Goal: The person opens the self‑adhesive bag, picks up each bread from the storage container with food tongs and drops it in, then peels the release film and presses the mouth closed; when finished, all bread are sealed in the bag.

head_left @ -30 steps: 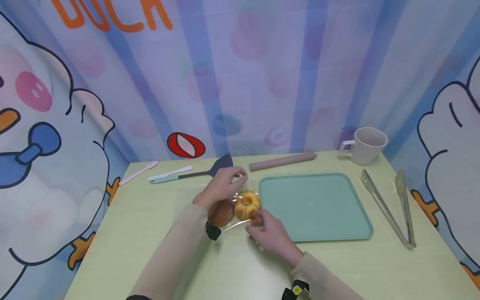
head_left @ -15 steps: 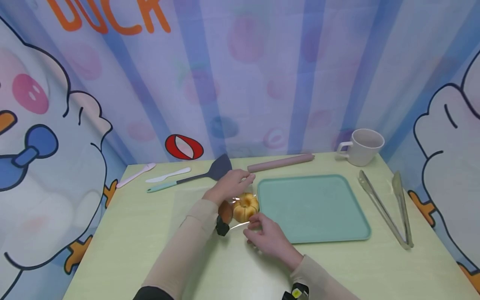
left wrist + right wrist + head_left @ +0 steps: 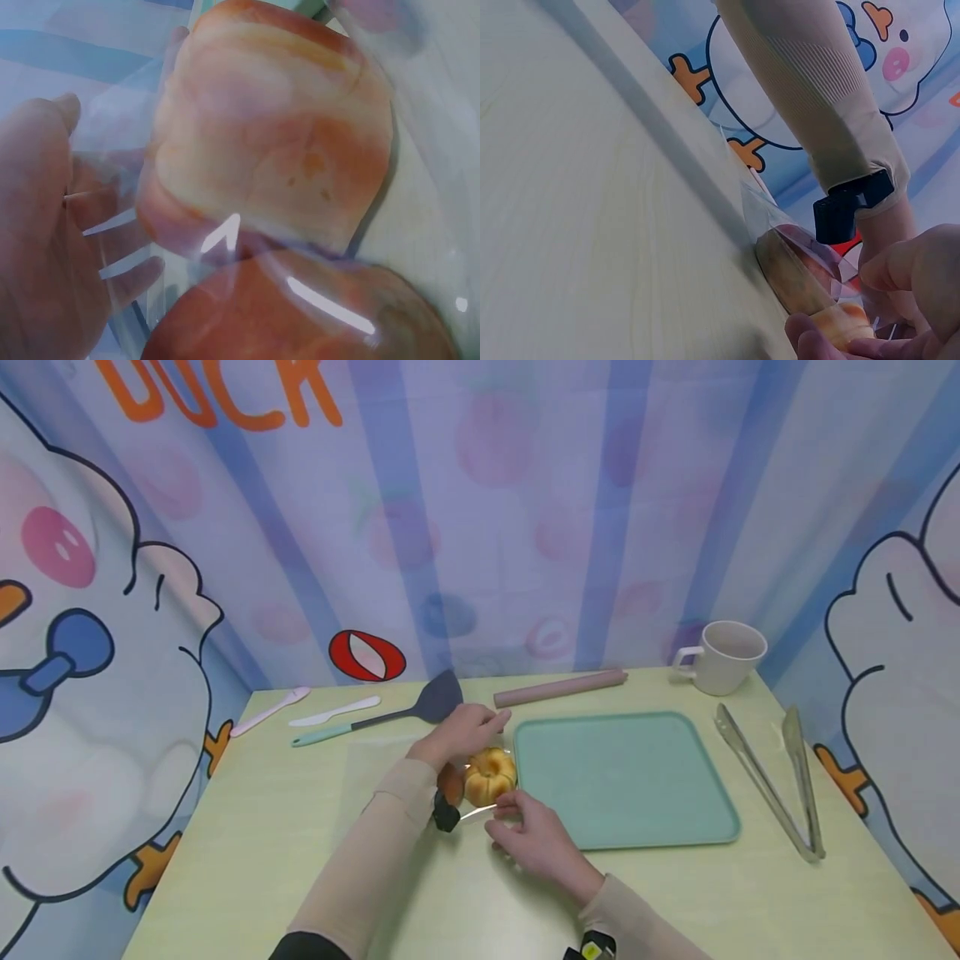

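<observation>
A clear plastic bag (image 3: 480, 811) lies on the table with two breads inside. One is a golden, ridged round bread (image 3: 489, 777); the other, a brown bun (image 3: 450, 783), is partly hidden by my left wrist. My left hand (image 3: 465, 731) reaches over the bag's far side. In the left wrist view its fingers (image 3: 139, 281) show through clear film beside the ridged bread (image 3: 262, 135), with the thumb apart from them. At the bag's near right corner, my right hand (image 3: 540, 839) has its fingers curled at the plastic edge, close to the ridged bread.
A green tray (image 3: 626, 781) lies right of the bag, metal tongs (image 3: 772, 785) beyond it. A mug (image 3: 723, 656) stands at the back right. Along the back lie a pink rod (image 3: 561, 688), a spatula (image 3: 437, 697), a white knife (image 3: 333, 712) and a pink spoon (image 3: 270, 710).
My left hand has moved right across the bag, its fingers extending further, and now covers more of the brown bun. The right hand stays at the near corner almost unmoved.
</observation>
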### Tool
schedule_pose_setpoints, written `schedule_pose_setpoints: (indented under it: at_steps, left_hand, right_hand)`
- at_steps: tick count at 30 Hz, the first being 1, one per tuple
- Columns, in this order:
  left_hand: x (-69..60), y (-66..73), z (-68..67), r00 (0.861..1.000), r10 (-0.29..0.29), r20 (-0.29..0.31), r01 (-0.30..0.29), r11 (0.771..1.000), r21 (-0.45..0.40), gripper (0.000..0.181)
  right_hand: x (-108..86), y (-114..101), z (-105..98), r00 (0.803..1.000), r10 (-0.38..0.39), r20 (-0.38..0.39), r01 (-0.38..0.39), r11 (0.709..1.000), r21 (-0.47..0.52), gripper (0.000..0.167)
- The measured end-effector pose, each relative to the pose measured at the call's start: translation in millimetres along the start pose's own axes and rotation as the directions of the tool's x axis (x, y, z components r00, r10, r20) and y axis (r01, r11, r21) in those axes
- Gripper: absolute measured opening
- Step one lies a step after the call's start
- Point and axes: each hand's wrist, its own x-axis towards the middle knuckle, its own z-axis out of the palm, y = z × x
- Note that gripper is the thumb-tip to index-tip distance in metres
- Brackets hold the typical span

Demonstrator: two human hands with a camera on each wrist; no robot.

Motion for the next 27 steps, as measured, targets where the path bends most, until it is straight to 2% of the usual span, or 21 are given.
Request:
schedule_pose_setpoints:
  at_steps: [8, 18, 23, 27]
  left_hand:
    - [-9.2, -1.0, -5.5, 0.997, -0.037, -0.069, 0.030, 0.994, -0.101, 0.065]
    - [-26.7, -1.0, -20.9, 0.986, -0.056, -0.155, 0.021, 0.976, -0.219, 0.063]
    - [-34.1, -5.1, -31.3, 0.978, -0.026, -0.208, -0.032, 0.962, -0.270, 0.060]
    - [-39.1, -8.0, -38.5, 0.966, 0.013, -0.258, -0.090, 0.953, -0.288, 0.043]
  right_hand:
    - [-0.9, -1, -3, 0.999, -0.018, -0.037, 0.015, 0.997, -0.069, 0.053]
    - [-1.7, -7, -13, 0.994, -0.040, -0.102, 0.034, 0.997, -0.064, 0.049]
    - [-1.6, -13, -19, 0.986, -0.075, -0.148, 0.062, 0.994, -0.090, 0.044]
    - [1.2, -17, -26, 0.974, -0.118, -0.192, 0.093, 0.987, -0.132, 0.038]
